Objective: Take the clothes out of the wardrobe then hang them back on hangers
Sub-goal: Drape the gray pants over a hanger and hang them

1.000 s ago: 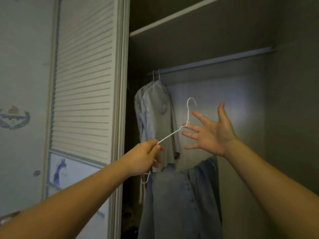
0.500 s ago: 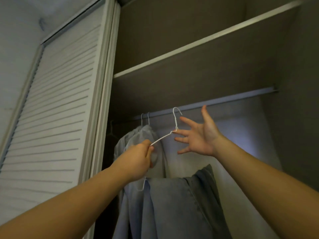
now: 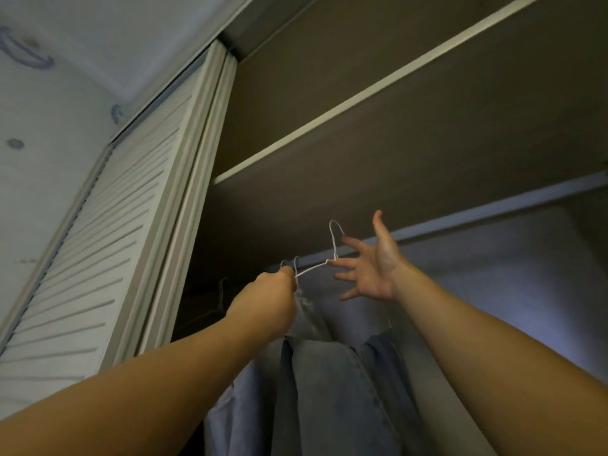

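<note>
1. Left hand [image 3: 266, 301] pinches thin white wire hanger [image 3: 333, 255], blue denim garment [image 3: 329, 390] hanging below, hook raised at pale metal wardrobe rail [image 3: 493, 209].
2. Spread right hand [image 3: 371, 268] apparently touches neck; carry hook over rail, then lower.

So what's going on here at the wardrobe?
A person is hanging clothes back up. The left hand grips a white wire hanger by one shoulder and holds it up towards the rail. Denim jeans hang below that hand, seemingly on the hanger. The right hand is open, its spread fingers beside the hanger's neck. The hook is level with the rail, but I cannot tell whether it has caught.
</note>
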### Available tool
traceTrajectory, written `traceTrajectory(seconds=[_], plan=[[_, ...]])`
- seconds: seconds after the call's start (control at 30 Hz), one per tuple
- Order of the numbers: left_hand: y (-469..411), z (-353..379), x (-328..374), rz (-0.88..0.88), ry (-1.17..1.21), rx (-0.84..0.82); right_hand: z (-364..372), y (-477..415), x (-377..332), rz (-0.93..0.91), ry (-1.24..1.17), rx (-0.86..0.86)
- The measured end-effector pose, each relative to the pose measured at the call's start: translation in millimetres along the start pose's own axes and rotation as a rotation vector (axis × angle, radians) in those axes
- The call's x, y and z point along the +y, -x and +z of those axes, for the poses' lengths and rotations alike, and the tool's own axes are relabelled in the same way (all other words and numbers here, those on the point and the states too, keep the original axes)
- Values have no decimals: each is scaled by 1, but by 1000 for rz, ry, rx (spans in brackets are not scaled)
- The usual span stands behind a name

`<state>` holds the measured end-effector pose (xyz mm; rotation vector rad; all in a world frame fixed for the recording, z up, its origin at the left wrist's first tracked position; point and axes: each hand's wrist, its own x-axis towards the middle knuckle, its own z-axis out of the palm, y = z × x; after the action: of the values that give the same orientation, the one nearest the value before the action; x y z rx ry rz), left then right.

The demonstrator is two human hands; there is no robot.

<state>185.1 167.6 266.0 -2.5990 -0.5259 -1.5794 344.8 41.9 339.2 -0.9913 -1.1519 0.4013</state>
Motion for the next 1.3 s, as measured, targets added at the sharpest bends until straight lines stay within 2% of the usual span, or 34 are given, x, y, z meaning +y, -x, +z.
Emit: traceTrajectory(seconds=[0.2,0.4,0.43,0.5,0.6,0.63,0.77,0.87,0.97,1.07,1.3], plan=[[-21,12,6,-11,-55,-114,-22,-29,23,26,-32,36],[-17,29,2,10,-123,-209,-44,-40,52,64,-43,-4],[-17,29,0,13,-124,-206,-44,-41,54,56,0,32],[-17,29,-2,34,-111,-174,-43,-43,59,-19,268,177],[-12,30,-3,81,-130,-167,-44,-50,74,-298,726,443],[-10,30,-4,94,-159,-167,-44,-52,81,-329,789,437],[-5,32,-9,116,-233,-150,-32,-57,108,-289,787,158],[-3,36,-17,119,-290,-165,-27,-65,119,-304,762,174],[-4,41,-31,171,-417,-108,-26,-81,126,-278,799,154],[-8,43,-46,160,-429,-90,-20,-100,135,-217,827,116],[-11,49,-66,22,-348,-244,1,-124,155,-142,824,79]])
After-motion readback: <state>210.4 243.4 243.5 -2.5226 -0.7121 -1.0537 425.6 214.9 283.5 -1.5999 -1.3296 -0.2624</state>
